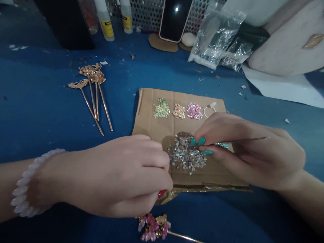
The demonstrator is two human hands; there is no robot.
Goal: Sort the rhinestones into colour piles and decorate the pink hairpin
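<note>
My left hand is curled closed at the near left corner of a cardboard sheet; a decorated gold hairpin with pink petals shows just below it, and whether the fingers grip it is hidden. My right hand pinches a thin metal tool whose tip is hidden behind the fingers, which rest at the edge of a pile of silvery rhinestones. Three small heaps lie farther back on the cardboard: green, peach and pink.
Several bare gold hairpins lie on the blue tabletop at the left. Glue bottles, a phone, clear plastic bags and a pale box stand along the back. A white ring sits beside the pink heap.
</note>
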